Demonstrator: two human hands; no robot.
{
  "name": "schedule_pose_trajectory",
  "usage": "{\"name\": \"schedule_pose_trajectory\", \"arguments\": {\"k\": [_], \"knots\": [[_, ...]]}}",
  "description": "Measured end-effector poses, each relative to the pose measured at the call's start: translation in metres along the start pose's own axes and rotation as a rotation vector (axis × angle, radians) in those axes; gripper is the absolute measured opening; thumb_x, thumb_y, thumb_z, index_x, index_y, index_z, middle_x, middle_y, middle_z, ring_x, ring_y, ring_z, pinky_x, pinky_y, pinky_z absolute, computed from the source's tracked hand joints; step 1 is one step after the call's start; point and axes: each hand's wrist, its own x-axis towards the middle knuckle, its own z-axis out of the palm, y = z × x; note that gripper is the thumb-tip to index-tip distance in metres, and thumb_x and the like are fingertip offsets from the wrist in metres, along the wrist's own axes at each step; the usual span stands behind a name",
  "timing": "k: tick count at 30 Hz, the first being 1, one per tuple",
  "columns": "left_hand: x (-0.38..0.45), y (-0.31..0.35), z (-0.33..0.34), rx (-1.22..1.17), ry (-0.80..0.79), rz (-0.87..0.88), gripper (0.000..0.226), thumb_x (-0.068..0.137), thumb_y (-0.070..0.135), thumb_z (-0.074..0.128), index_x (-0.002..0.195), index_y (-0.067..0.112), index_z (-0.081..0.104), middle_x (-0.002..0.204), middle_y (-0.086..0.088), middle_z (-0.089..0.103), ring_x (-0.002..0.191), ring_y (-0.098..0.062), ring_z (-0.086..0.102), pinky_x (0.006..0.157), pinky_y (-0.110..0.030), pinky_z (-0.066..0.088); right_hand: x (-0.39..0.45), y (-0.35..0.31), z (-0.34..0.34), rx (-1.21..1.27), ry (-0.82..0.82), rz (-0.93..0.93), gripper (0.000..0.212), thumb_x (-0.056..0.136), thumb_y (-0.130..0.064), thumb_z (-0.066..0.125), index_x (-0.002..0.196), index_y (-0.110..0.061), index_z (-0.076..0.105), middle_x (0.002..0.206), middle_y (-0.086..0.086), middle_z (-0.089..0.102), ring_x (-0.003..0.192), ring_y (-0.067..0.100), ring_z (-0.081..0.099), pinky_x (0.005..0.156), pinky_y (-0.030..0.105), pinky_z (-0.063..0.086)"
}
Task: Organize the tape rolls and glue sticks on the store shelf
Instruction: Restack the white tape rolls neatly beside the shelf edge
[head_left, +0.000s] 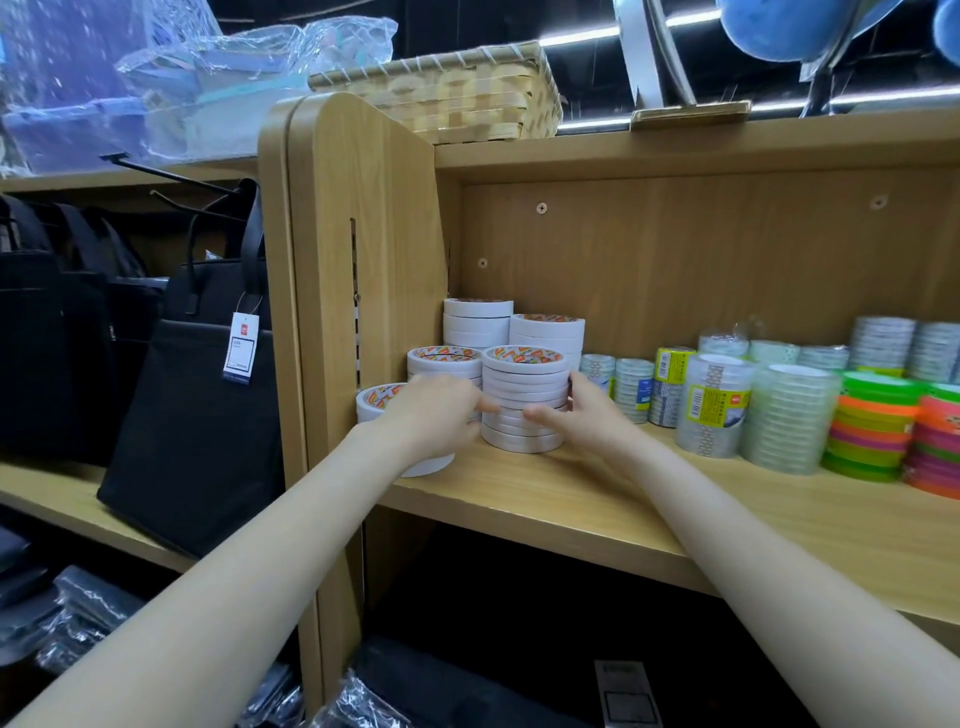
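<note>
Far left, black tote bags (192, 395) hang and lean on the neighbouring shelf, one with a white price tag; not part of this task; a wooden divider panel (358, 234) separates them from the tape bay, and the white rolls are packed up against it, likely to use it as a backstop.

Low white tape stack (371, 402) sits at the shelf's left front corner, just beside the panel, partly hidden by the left wrist; behind it a taller white stack (444, 364), and two more white stacks at the back (478, 322); same product grouped together, shorter in front so all show.

Left hand (431, 421) reaches in over the low stack, thumb and fingers curled onto the left side of the front white tape stack (524, 397); right hand (582, 415) mirrors it on the right side, thumb in front, fingers wrapped behind; both hands grip the one stack between them, probably because loose rolls would slide apart if held from one side; stack is upright on the shelf board (597, 499), whether slightly lifted cannot be told.

Right of the hands, clear tape rolls (717, 410) stand in wrapped columns; further right, neon coloured tape stack (878, 431); sorted by type along the board.

No glue sticks visible; judgement: still squaring up white tapes, early-to-mid task.
</note>
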Motion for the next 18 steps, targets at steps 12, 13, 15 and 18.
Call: {"name": "schedule_pose_trajectory", "arguments": {"k": [12,13,15,18], "knots": [[0.014,0.002,0.01,-0.186,0.216,-0.134,0.035,0.089,0.009,0.043,0.122,0.008,0.054,0.11,-0.011,0.067,0.108,-0.029,0.058,0.087,-0.041,0.047,0.004,-0.007,-0.002,0.0,0.15,-0.07,0.074,0.076,-0.037,0.073,0.138,-0.017,0.038,0.137,0.004,0.049,0.122,0.018,0.049,0.103,0.033,0.039],[0.015,0.001,0.01,-0.185,0.209,-0.134,0.036,0.089,0.008,0.043,0.123,0.007,0.055,0.111,-0.012,0.067,0.108,-0.029,0.058,0.088,-0.042,0.047,0.003,-0.007,-0.003,0.0,0.141,-0.073,0.075,0.076,-0.036,0.074,0.138,-0.017,0.037,0.137,0.004,0.049,0.121,0.017,0.049,0.102,0.032,0.039],[0.015,0.0,0.009,-0.191,0.195,-0.127,0.036,0.09,0.008,0.042,0.124,0.007,0.055,0.114,-0.012,0.066,0.111,-0.028,0.057,0.09,-0.042,0.046,0.002,-0.007,-0.007,0.04,0.077,-0.075,0.079,0.076,-0.032,0.075,0.141,-0.017,0.032,0.135,-0.001,0.047,0.117,0.013,0.049,0.1,0.028,0.039],[0.013,0.0,0.007,-0.181,0.214,-0.107,0.036,0.092,0.011,0.041,0.125,0.011,0.055,0.113,-0.007,0.067,0.111,-0.025,0.057,0.093,-0.039,0.044,-0.003,-0.002,-0.013,0.066,-0.047,-0.029,0.09,0.074,-0.024,0.078,0.144,-0.018,0.021,0.121,-0.011,0.044,0.116,0.011,0.047,0.101,0.028,0.038]]}}
